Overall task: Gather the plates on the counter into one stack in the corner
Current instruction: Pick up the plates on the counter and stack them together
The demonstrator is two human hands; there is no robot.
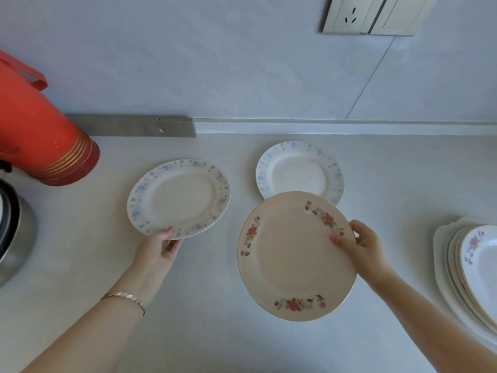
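Two round, glossy blue-speckled plates are near the back edge of the matte pale worktop (80, 251). The left hand (158, 247) pinches the rim of the left plate (178, 197). The right hand (360, 244) grips a cream flowered plate (293, 259), lifted and overlapping the right blue plate (298, 170). A stack of wavy-edged dishes (473, 267) sits at the right edge.

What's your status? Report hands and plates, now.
Left hand grips blue-speckled white plate at its near rim. Right hand holds pink floral plate, overlapping second blue-speckled plate. Stack of floral plates far right.
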